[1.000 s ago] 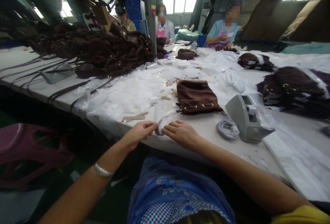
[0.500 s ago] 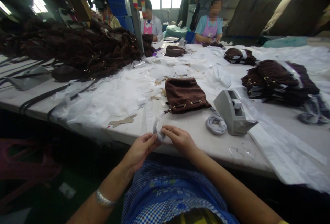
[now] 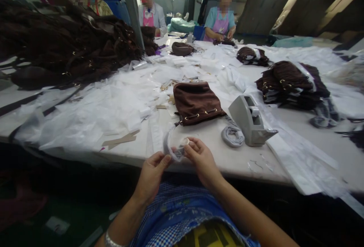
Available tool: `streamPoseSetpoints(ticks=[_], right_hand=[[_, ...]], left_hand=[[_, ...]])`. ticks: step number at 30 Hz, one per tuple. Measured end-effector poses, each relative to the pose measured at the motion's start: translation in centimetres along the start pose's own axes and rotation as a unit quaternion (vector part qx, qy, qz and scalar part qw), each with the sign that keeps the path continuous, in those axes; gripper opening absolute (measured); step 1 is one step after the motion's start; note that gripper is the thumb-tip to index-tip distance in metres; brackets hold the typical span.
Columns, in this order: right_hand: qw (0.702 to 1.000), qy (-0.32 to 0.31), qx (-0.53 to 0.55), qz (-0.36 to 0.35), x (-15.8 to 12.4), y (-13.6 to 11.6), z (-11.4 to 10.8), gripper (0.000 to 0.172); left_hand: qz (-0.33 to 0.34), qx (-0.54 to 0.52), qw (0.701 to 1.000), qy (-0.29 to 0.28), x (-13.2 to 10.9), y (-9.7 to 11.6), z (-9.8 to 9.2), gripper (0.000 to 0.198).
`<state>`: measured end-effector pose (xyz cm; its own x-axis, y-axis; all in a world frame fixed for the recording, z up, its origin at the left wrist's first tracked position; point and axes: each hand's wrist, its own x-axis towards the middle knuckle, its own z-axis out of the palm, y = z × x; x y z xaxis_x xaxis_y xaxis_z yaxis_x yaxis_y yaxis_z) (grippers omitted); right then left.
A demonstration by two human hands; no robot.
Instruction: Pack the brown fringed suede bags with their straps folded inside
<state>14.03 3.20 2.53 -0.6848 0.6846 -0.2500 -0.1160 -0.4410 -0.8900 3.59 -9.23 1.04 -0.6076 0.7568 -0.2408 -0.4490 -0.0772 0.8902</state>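
Note:
A brown drawstring bag (image 3: pixel 197 103) with gold eyelets lies on the white table. From its left corner runs a strap wrapped in greyish plastic (image 3: pixel 167 143), curving down to the table's front edge. My left hand (image 3: pixel 152 171) pinches the wrapped strap at its lower bend. My right hand (image 3: pixel 201 158) closes on the strap's other part, where a small whitish end shows at the fingertips. Right of the bag, a coiled wrapped strap (image 3: pixel 232 136) rests beside a grey tape dispenser (image 3: pixel 251 122).
Loose white wrapping (image 3: pixel 96 107) covers the table's left and middle. A big heap of brown bags (image 3: pixel 71 42) stands at the left, and bundled brown bags (image 3: pixel 292 82) at the right. People sit across the table, one in a pink apron (image 3: pixel 223 27).
The view has shifted, so the table things sit further left. My right hand has drawn slightly away from my left, and a whitish end now shows at its fingertips.

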Motion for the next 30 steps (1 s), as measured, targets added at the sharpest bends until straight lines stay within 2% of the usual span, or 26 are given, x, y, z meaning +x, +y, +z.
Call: streamPoseSetpoints(ticks=[3,7,12,16,19,21,23,25,27,30], right_hand=[[0.998,-0.032,0.040,0.048,-0.1,-0.6,0.3,0.040],[0.994,-0.076,0.045,0.059,-0.5,-1.0,0.3,0.038],[0.997,0.011,0.028,0.074,0.0,-0.6,-0.3,0.059],[0.999,0.005,-0.021,0.036,0.4,-0.6,-0.3,0.054],[0.987,0.017,-0.153,-0.041,0.5,-1.0,-0.4,0.042],[0.951,0.036,-0.276,-0.131,0.5,-1.4,-0.6,0.030],[0.898,0.028,-0.372,-0.232,0.6,-1.6,-1.0,0.020],[0.845,-0.015,-0.428,-0.319,0.8,-1.9,-1.4,0.021],[0.800,-0.068,-0.459,-0.381,1.1,-2.1,-1.9,0.027],[0.749,-0.125,-0.501,-0.415,1.6,-2.4,-2.6,0.033]], left_hand=[[0.019,0.038,0.999,0.006,0.1,-0.3,-0.4,0.028],[0.042,0.097,0.994,0.017,0.3,-0.9,-0.9,0.027],[0.036,0.095,0.995,0.000,0.4,-1.4,-1.2,0.023],[0.027,0.088,0.996,-0.017,0.4,-1.0,-1.0,0.019],[0.036,0.097,0.994,-0.021,0.4,-0.1,-0.5,0.018],[0.053,0.112,0.992,-0.019,0.4,0.4,-0.3,0.016],[0.056,0.132,0.989,-0.021,0.4,0.8,-0.2,0.019],[0.037,0.139,0.989,-0.020,0.3,0.9,-0.2,0.027],[0.006,0.115,0.993,-0.009,0.3,0.9,-0.2,0.027],[-0.040,0.067,0.997,-0.003,0.4,1.1,-0.1,0.026]])
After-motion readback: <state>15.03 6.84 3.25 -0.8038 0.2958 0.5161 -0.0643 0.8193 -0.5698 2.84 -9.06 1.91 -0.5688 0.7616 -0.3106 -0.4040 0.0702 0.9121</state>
